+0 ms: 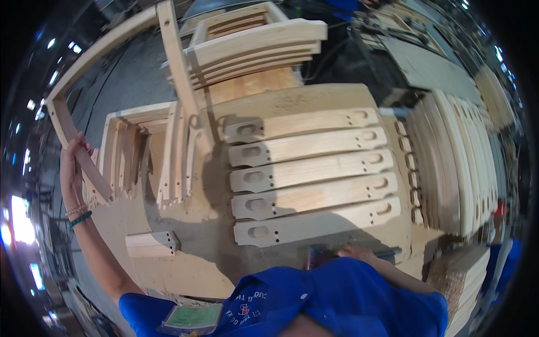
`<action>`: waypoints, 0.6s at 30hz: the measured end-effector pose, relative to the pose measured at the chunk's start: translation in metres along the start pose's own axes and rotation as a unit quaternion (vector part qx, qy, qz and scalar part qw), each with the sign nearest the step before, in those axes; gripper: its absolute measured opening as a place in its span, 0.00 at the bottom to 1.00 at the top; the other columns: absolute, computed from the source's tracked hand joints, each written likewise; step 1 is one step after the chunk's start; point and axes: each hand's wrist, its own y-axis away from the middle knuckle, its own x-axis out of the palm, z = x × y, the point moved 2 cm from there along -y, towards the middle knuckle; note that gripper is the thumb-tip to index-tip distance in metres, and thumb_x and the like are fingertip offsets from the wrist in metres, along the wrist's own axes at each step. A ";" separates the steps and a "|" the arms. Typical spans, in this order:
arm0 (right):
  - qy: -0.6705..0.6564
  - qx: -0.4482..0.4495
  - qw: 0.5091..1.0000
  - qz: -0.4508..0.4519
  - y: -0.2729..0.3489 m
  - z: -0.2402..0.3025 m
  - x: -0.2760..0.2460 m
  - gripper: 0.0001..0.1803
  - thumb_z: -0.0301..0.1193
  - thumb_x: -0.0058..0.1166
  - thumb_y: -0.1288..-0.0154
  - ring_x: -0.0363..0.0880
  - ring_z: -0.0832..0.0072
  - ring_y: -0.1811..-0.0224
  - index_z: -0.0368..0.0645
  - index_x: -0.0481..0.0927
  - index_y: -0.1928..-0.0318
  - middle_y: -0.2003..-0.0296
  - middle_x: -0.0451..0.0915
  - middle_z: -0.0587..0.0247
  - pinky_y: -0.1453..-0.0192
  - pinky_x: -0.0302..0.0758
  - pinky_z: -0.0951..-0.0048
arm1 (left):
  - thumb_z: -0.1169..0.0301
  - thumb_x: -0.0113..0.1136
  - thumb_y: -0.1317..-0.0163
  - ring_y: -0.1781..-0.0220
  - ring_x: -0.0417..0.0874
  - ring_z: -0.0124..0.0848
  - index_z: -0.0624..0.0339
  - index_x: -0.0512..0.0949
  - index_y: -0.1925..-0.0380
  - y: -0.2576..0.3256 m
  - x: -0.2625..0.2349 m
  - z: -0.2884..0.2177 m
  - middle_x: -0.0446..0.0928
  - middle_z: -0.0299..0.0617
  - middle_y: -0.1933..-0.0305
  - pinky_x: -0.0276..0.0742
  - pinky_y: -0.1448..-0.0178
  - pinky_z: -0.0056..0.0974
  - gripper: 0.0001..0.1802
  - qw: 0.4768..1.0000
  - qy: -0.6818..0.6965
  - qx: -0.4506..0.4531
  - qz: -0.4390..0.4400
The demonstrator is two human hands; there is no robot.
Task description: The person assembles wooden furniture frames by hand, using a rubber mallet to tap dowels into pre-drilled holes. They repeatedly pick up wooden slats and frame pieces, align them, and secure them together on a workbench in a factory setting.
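Observation:
My left hand, at the left, is closed round one leg of a three-sided pale wooden frame held up and tilted. Its other leg reaches down over the table beside the slats. Close to my body, my right hand is partly hidden and blurred, with its fingers curled. Dark parts of a tool-like object show on both sides of it; its kind is unclear. Several flat wooden slats, each with oval slots and small dark holes near its ends, lie in a row before me.
Similar wooden frames stand nested at the left, with more stacked behind. A short wooden block lies at the near left of the worktable. Slotted slats stand packed at the right, beside a stack of boards.

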 end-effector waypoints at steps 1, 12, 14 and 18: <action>0.026 -0.015 0.997 -0.071 0.002 0.009 0.002 0.19 0.41 0.46 0.35 0.74 0.51 0.44 0.46 0.75 0.49 0.49 0.75 0.51 0.45 0.74 0.57 | 0.59 0.67 0.42 0.70 0.74 0.20 0.57 0.76 0.57 0.001 0.032 -0.006 0.72 0.29 0.71 0.71 0.67 0.26 0.19 0.998 0.050 0.015 0.032; -0.211 0.017 0.921 -0.327 0.050 0.031 -0.032 0.13 0.35 0.58 0.37 0.81 0.60 0.65 0.44 0.73 0.55 0.68 0.79 0.54 0.63 0.75 0.62 | 0.74 0.62 0.42 0.73 0.70 0.21 0.55 0.71 0.62 0.084 0.402 0.041 0.69 0.31 0.73 0.67 0.68 0.29 0.11 0.941 0.257 0.129 0.177; -0.272 0.024 0.867 -0.416 0.076 0.036 -0.047 0.14 0.33 0.58 0.37 0.80 0.65 0.69 0.43 0.73 0.55 0.71 0.78 0.56 0.65 0.74 0.66 | 0.75 0.61 0.43 0.73 0.69 0.21 0.55 0.70 0.63 0.082 0.418 0.053 0.68 0.31 0.73 0.67 0.68 0.29 0.11 0.947 0.238 0.131 0.172; -0.380 0.112 0.785 -0.477 0.116 0.015 -0.042 0.14 0.33 0.58 0.36 0.70 0.80 0.74 0.41 0.71 0.54 0.74 0.71 0.68 0.70 0.67 0.77 | 0.73 0.59 0.44 0.75 0.68 0.19 0.53 0.69 0.64 0.079 0.437 0.063 0.67 0.30 0.73 0.66 0.72 0.28 0.10 0.956 0.191 0.137 0.174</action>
